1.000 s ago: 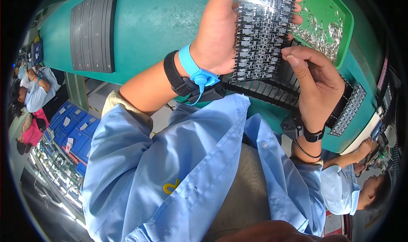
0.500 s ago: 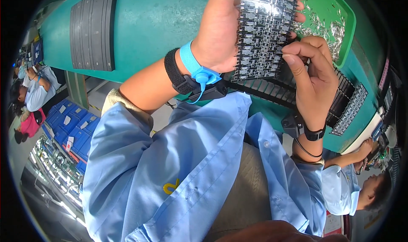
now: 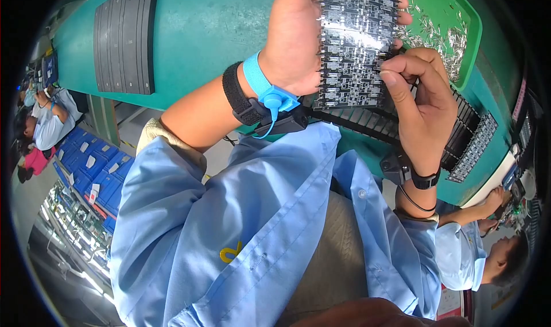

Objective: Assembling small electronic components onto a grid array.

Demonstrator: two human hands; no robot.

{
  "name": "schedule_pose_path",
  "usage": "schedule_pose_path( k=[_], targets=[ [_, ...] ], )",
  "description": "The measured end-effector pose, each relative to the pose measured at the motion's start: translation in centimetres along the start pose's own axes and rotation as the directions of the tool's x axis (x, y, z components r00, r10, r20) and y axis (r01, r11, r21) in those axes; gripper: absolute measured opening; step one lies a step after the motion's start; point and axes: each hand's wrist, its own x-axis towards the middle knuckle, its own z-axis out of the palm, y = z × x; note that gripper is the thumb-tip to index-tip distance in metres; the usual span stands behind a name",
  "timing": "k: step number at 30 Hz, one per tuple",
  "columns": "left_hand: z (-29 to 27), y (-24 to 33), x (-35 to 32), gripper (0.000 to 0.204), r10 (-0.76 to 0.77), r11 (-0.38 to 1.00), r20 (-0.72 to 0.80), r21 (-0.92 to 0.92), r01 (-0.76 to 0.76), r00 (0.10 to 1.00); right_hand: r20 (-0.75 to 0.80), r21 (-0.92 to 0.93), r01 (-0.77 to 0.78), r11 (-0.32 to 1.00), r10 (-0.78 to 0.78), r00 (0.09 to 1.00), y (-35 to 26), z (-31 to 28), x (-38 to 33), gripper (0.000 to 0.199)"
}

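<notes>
My left hand (image 3: 291, 45) holds up a black circuit board panel (image 3: 357, 45), palm behind it and fingertips wrapped round its right edge. Rows of small identical boards with silvery parts cover the panel, and light glares across its middle. At the panel's lower right edge, my right hand (image 3: 423, 91) pinches with thumb and forefinger; whatever sits between the tips is too small to make out. Behind the hands lies a green tray (image 3: 472, 37) holding many small silvery metal pins (image 3: 453, 43). A blue strap with a cord circles my left wrist.
Below the panel a black slotted rack (image 3: 367, 123) lies on the green table (image 3: 206, 34), with another circuit board panel (image 3: 473, 149) at its right end. A black ribbed plate (image 3: 126, 40) lies far left. Blue bins (image 3: 94, 160) stand left. A co-worker (image 3: 470, 246) sits at right.
The panel has tilted slightly in my left hand, and the glare has shifted down from its top to its middle. My right hand keeps its pinch at the edge.
</notes>
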Motion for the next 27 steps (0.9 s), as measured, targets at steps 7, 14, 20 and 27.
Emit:
schedule_pose_path(
  k=[7, 14, 20, 27],
  targets=[
    [-0.2, 0.0, -0.1, 0.082, 0.005, 1.0, 0.016, -0.004, -0.005, 1.0, -0.017, -0.008, 0.017, 1.0, -0.017, 1.0, -0.1, 0.2, -0.1, 0.013],
    [-0.5, 0.1, -0.2, 0.08, 0.015, 1.0, 0.03, 0.021, -0.016, 0.999, -0.063, 0.022, 0.008, 1.0, -0.007, 0.998, -0.1, 0.4, 0.1, 0.012],
    [-1.0, 0.1, -0.4, 0.078, 0.029, 0.998, 0.036, 0.05, -0.03, 0.999, -0.087, -0.01, 0.044, 0.999, -0.045, 0.995, 0.0, 0.7, -0.1, 0.013],
    [-1.4, 0.2, -0.4, 0.078, 0.008, 0.999, 0.097, 0.033, -0.011, 0.995, -0.104, 0.044, 0.059, 0.997, -0.055, 0.993, 0.3, 0.9, 0.0, 0.013]
  ],
)
